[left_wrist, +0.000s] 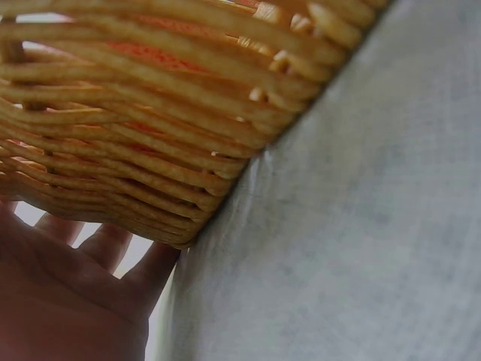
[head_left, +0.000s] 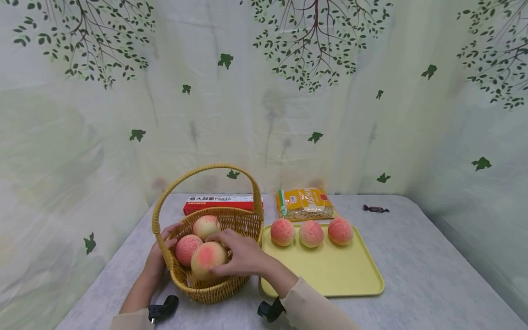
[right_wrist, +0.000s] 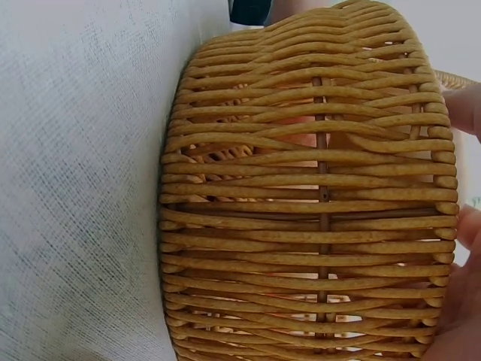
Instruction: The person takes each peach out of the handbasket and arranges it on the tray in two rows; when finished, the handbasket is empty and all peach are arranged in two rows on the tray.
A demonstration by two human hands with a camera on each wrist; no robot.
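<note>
A wicker basket with a tall arched handle stands on the table, holding three peaches. My right hand reaches over its rim and grips the nearest, a pale yellow peach with a pink blush, between thumb and fingers. Beside it lie a pink peach and a cream-and-pink peach. My left hand holds the basket's left side near the handle's foot. In the left wrist view, the left hand's fingers spread against the outer weave. The right wrist view shows mostly basket wall; the gripped peach is largely hidden there.
Right of the basket lies a yellow tray with three pink peaches along its far side. Behind stand a red-and-white pasta box and a yellow food bag. A dark wrapped candy lies at the back right.
</note>
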